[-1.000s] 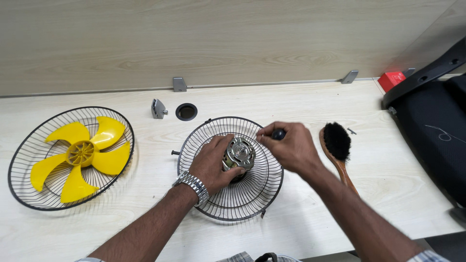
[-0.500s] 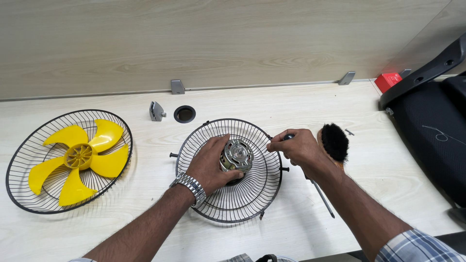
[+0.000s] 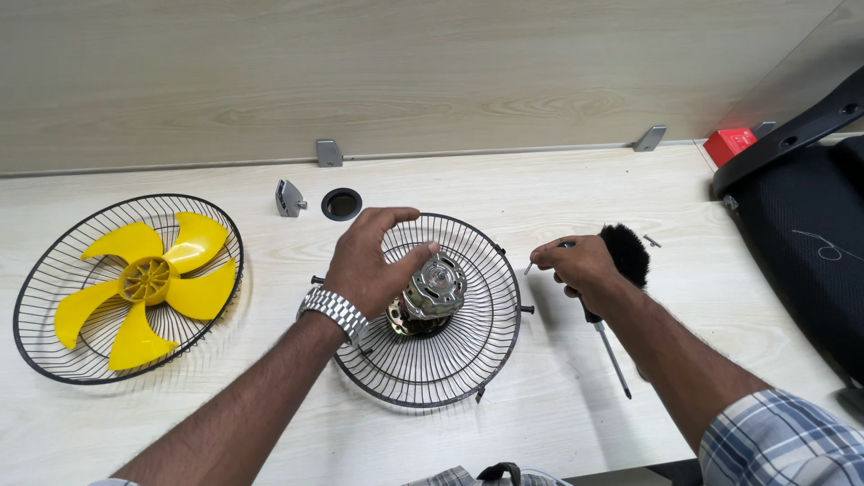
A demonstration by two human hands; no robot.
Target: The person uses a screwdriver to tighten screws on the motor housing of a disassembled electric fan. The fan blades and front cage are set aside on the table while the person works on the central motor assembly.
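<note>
A black wire fan grille [image 3: 490, 346] lies on the light wooden table with a silver motor [image 3: 435, 286] at its centre. My left hand [image 3: 371, 263], with a metal watch on the wrist, hovers over the motor's left side, fingers curved and apart, thumb tip close to the motor. My right hand [image 3: 580, 267] is just right of the grille. It grips a screwdriver [image 3: 614, 363] whose shaft points toward me, and its fingertips pinch a small screw [image 3: 528, 267].
A second grille [image 3: 31, 279] holding a yellow fan blade [image 3: 135, 283] lies at the left. A black-bristled brush [image 3: 627, 250] sits behind my right hand, a loose screw [image 3: 652, 240] beside it. A grey clip [image 3: 288, 198] and cable hole [image 3: 342, 205] are farther back. A black chair [image 3: 801, 234] stands right.
My left hand has lifted off the motor and opened. My right hand has drawn away to the right of the grille, carrying the screwdriver and a small screw.
</note>
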